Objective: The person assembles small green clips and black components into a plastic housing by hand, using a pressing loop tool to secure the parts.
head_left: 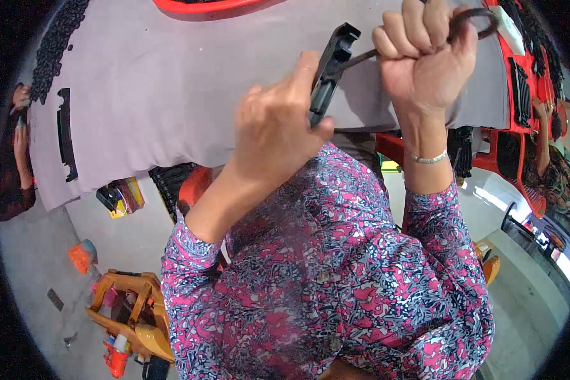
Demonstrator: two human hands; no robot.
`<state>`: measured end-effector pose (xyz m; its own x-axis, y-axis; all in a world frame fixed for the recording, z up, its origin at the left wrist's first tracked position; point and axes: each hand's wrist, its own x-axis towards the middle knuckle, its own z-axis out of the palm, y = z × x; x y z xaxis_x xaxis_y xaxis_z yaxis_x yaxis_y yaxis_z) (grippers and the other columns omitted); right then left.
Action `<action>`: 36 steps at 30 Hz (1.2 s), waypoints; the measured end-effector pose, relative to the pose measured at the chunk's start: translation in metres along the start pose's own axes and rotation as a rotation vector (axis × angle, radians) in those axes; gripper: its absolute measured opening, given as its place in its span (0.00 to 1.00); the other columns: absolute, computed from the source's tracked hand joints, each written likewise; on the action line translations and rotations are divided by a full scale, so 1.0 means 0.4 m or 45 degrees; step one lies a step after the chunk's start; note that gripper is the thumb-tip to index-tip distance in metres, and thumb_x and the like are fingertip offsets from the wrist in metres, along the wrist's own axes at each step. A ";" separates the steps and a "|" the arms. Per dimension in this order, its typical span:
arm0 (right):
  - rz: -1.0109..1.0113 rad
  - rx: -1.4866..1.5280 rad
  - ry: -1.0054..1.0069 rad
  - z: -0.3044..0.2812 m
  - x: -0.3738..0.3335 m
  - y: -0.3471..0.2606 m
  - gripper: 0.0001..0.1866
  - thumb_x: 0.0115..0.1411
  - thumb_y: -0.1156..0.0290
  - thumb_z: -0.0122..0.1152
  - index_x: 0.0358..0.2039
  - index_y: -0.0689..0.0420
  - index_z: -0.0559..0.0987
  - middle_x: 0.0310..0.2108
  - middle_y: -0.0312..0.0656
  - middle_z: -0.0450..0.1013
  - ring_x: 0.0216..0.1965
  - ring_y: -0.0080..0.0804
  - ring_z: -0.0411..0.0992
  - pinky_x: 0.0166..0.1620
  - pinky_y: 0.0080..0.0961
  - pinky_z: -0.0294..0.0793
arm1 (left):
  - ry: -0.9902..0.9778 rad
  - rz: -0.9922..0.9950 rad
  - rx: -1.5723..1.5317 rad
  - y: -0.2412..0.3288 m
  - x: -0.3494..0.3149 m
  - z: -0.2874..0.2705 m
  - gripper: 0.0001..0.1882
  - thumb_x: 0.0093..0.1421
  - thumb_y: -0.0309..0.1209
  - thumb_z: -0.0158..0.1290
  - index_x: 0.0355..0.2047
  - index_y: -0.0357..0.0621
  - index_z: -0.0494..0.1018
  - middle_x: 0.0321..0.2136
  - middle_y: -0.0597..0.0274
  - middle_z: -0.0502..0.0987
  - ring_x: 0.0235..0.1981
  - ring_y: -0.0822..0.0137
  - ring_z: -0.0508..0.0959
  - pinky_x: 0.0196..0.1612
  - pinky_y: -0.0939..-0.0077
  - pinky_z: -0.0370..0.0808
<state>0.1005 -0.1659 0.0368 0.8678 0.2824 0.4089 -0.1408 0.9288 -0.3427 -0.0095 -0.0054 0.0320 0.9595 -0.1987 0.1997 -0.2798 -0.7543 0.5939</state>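
Note:
My left hand (275, 117) is wrapped around a long black plastic part (328, 76), held tilted above the cloth with its hollow, stepped side showing. In my right hand (424, 63), the fingers are curled tightly about a dark metal tool with a thin rod (362, 58) and a ring-shaped end. The rod reaches left from my fist, and its tip meets the inside of the plastic part. The ring sticks out past the right side of my fist. My left fingers hide the lower end of the part.
Grey cloth (152, 88) covers the table. A red tray (215, 6) sits at its far edge, a heap of small black pieces (54, 54) at far left. Near the left edge lies a black strip (65, 136). Other people's hands (21, 136) show at both sides; a red chair (510, 155) stands right.

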 end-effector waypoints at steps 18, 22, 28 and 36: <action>0.178 -0.450 0.554 0.038 -0.025 -0.001 0.29 0.72 0.43 0.35 0.18 0.49 0.57 0.13 0.28 0.46 0.14 0.20 0.41 0.17 0.21 0.41 | 0.107 0.174 -0.027 -0.025 -0.039 0.042 0.20 0.46 0.34 0.63 0.42 0.51 0.75 0.43 0.56 0.71 0.43 0.53 0.72 0.40 0.57 0.69; 0.216 -0.502 0.476 0.033 -0.022 -0.008 0.30 0.72 0.42 0.34 0.17 0.48 0.56 0.13 0.28 0.46 0.13 0.19 0.40 0.16 0.21 0.40 | 0.089 0.190 0.020 -0.028 -0.040 0.046 0.22 0.46 0.32 0.62 0.45 0.53 0.74 0.41 0.57 0.71 0.42 0.53 0.72 0.39 0.57 0.68; 0.227 -0.513 0.529 0.039 -0.024 -0.004 0.30 0.72 0.42 0.33 0.16 0.47 0.56 0.12 0.27 0.46 0.13 0.19 0.39 0.16 0.21 0.39 | 0.108 0.213 0.089 -0.025 -0.040 0.049 0.24 0.45 0.32 0.62 0.46 0.54 0.74 0.37 0.61 0.71 0.40 0.55 0.72 0.38 0.57 0.69; 0.205 -0.556 0.484 0.036 -0.021 0.001 0.30 0.72 0.42 0.33 0.17 0.48 0.58 0.12 0.27 0.46 0.13 0.19 0.39 0.16 0.20 0.40 | 0.056 0.173 0.124 -0.019 -0.039 0.042 0.25 0.44 0.34 0.64 0.46 0.56 0.75 0.36 0.63 0.71 0.38 0.56 0.72 0.37 0.58 0.69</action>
<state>0.0861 -0.1644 0.0453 0.9727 0.2313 0.0192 -0.1460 0.6742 -0.7239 -0.0217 -0.0070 0.0112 0.9102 -0.2771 0.3079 -0.4002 -0.7798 0.4814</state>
